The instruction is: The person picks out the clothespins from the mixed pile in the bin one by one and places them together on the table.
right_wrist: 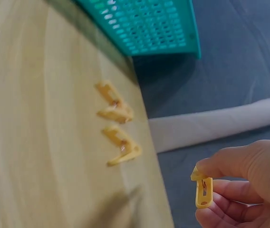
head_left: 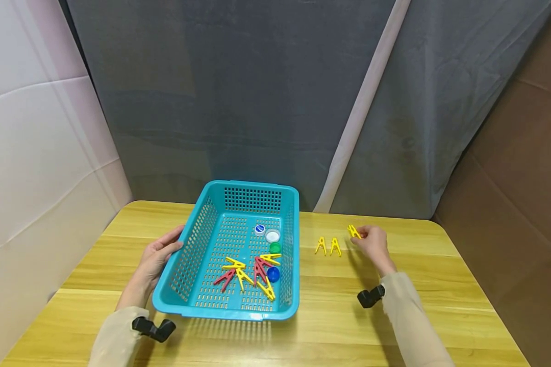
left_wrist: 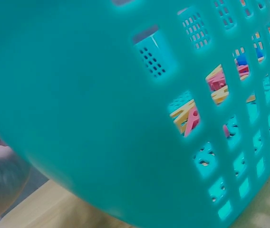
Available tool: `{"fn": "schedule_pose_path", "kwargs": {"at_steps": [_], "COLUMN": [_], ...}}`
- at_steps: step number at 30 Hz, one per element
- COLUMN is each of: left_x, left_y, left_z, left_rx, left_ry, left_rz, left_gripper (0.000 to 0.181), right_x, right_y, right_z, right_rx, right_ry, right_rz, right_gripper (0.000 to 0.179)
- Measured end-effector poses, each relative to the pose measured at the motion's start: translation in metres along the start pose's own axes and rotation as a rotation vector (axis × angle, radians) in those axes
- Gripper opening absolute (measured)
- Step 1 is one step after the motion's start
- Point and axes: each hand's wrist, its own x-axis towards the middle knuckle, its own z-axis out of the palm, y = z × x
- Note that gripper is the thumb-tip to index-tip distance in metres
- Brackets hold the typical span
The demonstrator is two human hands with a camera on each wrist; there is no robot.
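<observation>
My left hand (head_left: 156, 257) holds the left rim of a turquoise plastic basket (head_left: 233, 312), its fingertips partly hidden at the rim. Several yellow and red clothespins lie in the basket, among them a red clothespin (head_left: 225, 280). Four-coloured clutter there includes a blue bottle cap (head_left: 273, 274), a green bottle cap (head_left: 275, 248) and a white bottle cap (head_left: 273, 235). To the right of the basket, my right hand (head_left: 373, 246) pinches a yellow clothespin (right_wrist: 204, 191) between thumb and fingers, above the table. Two more yellow clothespins (head_left: 321, 245) (right_wrist: 121, 145) stand side by side between that hand and the basket.
The wooden table (head_left: 349, 326) ends at a grey curtain (head_left: 257, 102) behind the basket. A pale strip (head_left: 362, 102) runs slantwise down the curtain. White cloth (head_left: 41, 153) hangs on the left, brown cloth (head_left: 509, 204) on the right.
</observation>
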Motion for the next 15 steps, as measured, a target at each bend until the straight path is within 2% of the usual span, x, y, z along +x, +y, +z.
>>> {"fn": "schedule_pose_path", "kwargs": {"at_steps": [15], "left_x": [-0.001], "left_y": [0.000], "left_z": [0.002], "left_rx": [0.015], "left_ry": [0.001], "left_rz": [0.014], "left_gripper": [0.036], "right_x": [-0.008], "right_y": [0.026], "right_z": [0.014], "right_rx": [-0.014], "right_ry": [-0.010], "right_rz": [0.065], "right_gripper": [0.025]}}
